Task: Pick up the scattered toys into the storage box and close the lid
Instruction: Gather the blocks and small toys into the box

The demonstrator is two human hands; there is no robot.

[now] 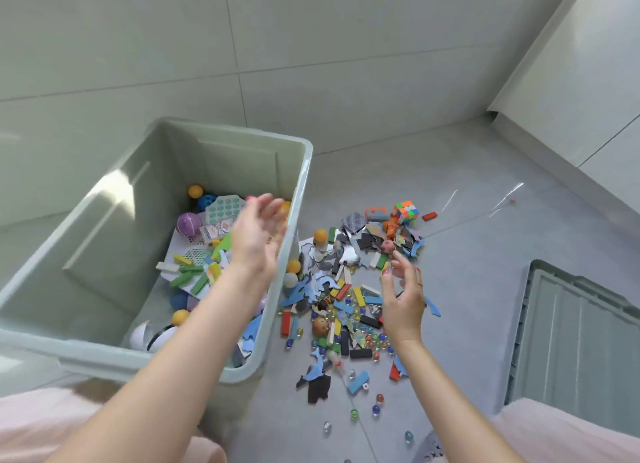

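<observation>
There is only the one view, a wide-angle camera worn on the person's head, looking steeply down and forward over both forearms at the grey tiled floor (467,192). It sits close above the open pale green plastic storage box (104,227) at left. The white wall (588,64) bends across the upper right corner.

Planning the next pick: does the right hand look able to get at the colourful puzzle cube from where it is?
Probably yes. The puzzle cube sits uncovered at the pile's far edge, and the right hand hovers open over the pile with nothing between them.
</observation>
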